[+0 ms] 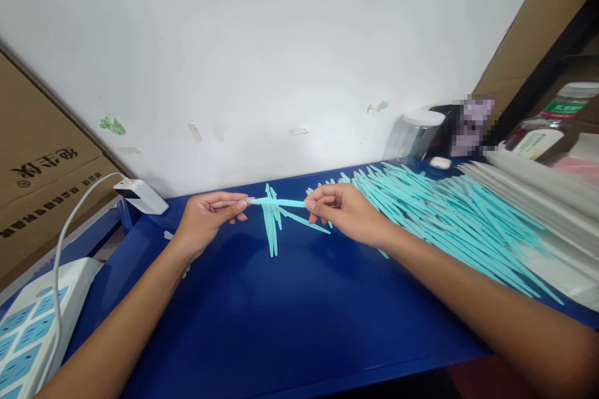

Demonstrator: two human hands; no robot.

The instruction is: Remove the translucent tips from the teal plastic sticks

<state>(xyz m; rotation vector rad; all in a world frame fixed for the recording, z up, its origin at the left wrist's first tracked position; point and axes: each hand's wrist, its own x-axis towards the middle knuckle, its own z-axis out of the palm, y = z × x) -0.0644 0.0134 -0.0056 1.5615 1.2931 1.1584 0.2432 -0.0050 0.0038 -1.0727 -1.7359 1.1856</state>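
Note:
Between my two hands a slim turquoise stick, which looks like an eyebrow razor point(287, 203), is held level above the blue table. My left hand point(209, 215) pinches its left end, where a translucent cap or blade cover shows. The right end is pinched in the thumb and fingers of my right hand point(345, 209). Below and behind it, several more turquoise razors point(271, 234) lie loosely crossed on the table. To the right, partly behind my right hand and forearm, spreads a large heap of the same razors point(421, 206).
Blue table point(262, 324) meets a white wall. At left are a power strip point(79, 287), a white plug-in device point(140, 195) with a cable, and a cardboard box point(42, 168). A lidded clear jar point(418, 137), white earbud case point(440, 163), bottle point(538, 137) and stacked plastic packaging point(547, 212) stand right.

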